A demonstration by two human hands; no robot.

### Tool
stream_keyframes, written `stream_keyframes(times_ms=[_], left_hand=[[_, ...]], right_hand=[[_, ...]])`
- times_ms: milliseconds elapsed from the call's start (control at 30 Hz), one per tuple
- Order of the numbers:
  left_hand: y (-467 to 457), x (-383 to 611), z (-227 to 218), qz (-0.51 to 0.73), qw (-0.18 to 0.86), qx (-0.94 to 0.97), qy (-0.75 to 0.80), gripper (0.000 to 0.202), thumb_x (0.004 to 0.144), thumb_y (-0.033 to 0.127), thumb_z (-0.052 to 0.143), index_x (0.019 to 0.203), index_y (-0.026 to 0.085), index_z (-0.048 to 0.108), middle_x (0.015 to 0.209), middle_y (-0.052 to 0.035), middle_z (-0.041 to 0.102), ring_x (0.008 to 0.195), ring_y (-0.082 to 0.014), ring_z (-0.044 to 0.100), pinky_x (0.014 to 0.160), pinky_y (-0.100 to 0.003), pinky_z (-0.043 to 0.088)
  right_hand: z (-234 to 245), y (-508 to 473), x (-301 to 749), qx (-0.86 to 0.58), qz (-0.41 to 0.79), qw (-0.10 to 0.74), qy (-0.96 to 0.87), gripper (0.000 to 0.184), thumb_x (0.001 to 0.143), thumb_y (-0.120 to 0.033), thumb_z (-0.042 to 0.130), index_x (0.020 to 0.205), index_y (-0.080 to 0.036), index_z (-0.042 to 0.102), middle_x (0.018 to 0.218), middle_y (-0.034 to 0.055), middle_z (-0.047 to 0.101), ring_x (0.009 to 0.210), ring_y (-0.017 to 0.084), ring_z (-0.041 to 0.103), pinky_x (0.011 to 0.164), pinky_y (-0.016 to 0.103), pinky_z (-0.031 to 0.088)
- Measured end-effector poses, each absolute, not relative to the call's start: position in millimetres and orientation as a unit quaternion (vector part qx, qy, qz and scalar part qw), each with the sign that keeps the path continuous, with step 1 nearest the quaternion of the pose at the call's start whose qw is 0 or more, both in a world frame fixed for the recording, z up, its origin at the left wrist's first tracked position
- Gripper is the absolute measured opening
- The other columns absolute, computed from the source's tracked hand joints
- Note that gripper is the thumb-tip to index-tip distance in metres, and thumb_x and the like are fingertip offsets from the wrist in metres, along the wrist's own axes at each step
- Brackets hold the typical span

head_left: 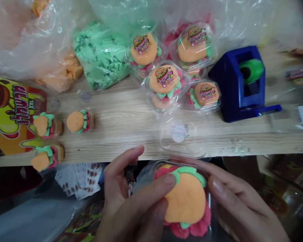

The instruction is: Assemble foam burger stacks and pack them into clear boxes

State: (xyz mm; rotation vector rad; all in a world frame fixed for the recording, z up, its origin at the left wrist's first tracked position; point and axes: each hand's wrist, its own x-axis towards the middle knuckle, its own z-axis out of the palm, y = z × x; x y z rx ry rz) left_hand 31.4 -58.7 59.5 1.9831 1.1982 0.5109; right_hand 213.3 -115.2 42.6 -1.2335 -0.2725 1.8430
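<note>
A large candy burger (185, 198) with an orange bun, green frills and red layers sits in a clear plastic container (210, 213) at the table's front edge. My left hand (133, 198) has fingertips pressed on the burger's bun and left side, with one digit raised away from it. Around the container's right side my right hand (239, 198) is closed, its thumb along the rim. Just behind, on the table, lies a clear lid-like tray (183, 134) with a pale sticker seen through it. The container's underside is hidden.
Packed burgers (165, 80) with labels stand stacked behind. A blue tape dispenser (238, 84) is at right. Several small burgers (75, 121) sit at left beside a printed box (15, 114). Bags of green pieces (101, 53) line the back. Sticker sheets (79, 179) hang below the edge.
</note>
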Motion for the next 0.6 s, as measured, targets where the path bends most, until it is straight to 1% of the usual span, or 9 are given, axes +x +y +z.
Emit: stream_keyframes(times_ms=[67,133,267,367,433,500,600], left_hand=[[-56,32,61,0.188,0.339,0.799,0.460,0.046,0.081,0.003,0.048,0.107,0.039,0.060,0.141,0.0031,0.031,0.121,-0.0220,0.037,0.099,-0.043,0.036],[-53,33,62,0.173,0.316,0.824,0.436,0.044,0.082,0.003,0.047,0.108,0.037,0.059,0.136,-0.0002,0.034,0.119,-0.0223,0.038,0.098,-0.044,0.035],[-47,35,62,0.149,0.277,0.869,0.382,0.030,0.086,0.015,0.047,0.111,0.027,0.057,0.125,-0.0069,0.040,0.112,-0.0234,0.039,0.095,-0.044,0.038],[-45,36,60,0.138,0.246,0.895,0.347,0.027,0.087,0.018,0.047,0.113,0.019,0.055,0.115,-0.0080,0.046,0.107,-0.0223,0.042,0.093,-0.040,0.041],[-45,37,56,0.142,0.216,0.912,0.320,0.026,0.086,0.016,0.048,0.111,0.016,0.055,0.111,-0.0078,0.049,0.104,-0.0213,0.045,0.092,-0.037,0.043],[-45,38,49,0.170,0.182,0.926,0.284,0.022,0.085,0.015,0.050,0.106,0.014,0.058,0.106,-0.0063,0.052,0.101,-0.0193,0.047,0.091,-0.034,0.044],[-47,38,37,0.209,0.155,0.937,0.232,0.017,0.084,0.014,0.055,0.100,0.014,0.060,0.098,-0.0037,0.059,0.096,-0.0160,0.051,0.090,-0.030,0.045]], right_hand=[[43,-113,212,-0.485,0.746,0.447,-0.096,0.028,0.089,-0.039,0.050,0.113,-0.032,0.064,0.122,0.0040,0.064,0.117,0.025,0.055,0.101,0.045,0.040],[42,-113,209,-0.475,0.742,0.466,-0.080,0.027,0.090,-0.036,0.050,0.113,-0.031,0.064,0.121,0.0042,0.064,0.116,0.024,0.056,0.101,0.044,0.042],[35,-114,206,-0.446,0.744,0.494,-0.060,0.028,0.091,-0.034,0.049,0.116,-0.031,0.062,0.123,0.0043,0.063,0.114,0.023,0.058,0.095,0.038,0.047],[32,-114,206,-0.450,0.732,0.506,-0.076,0.028,0.090,-0.034,0.051,0.115,-0.030,0.062,0.125,0.0044,0.061,0.115,0.022,0.057,0.093,0.036,0.049],[29,-112,206,-0.451,0.726,0.512,-0.086,0.027,0.089,-0.037,0.051,0.113,-0.030,0.063,0.121,0.0041,0.063,0.113,0.021,0.058,0.093,0.035,0.049],[27,-108,207,-0.448,0.720,0.524,-0.083,0.027,0.088,-0.044,0.051,0.105,-0.029,0.066,0.115,0.0035,0.066,0.110,0.021,0.060,0.091,0.034,0.050],[22,-104,206,-0.442,0.723,0.529,-0.048,0.038,0.087,-0.055,0.044,0.092,-0.027,0.068,0.105,0.0045,0.070,0.103,0.023,0.064,0.085,0.036,0.054]])
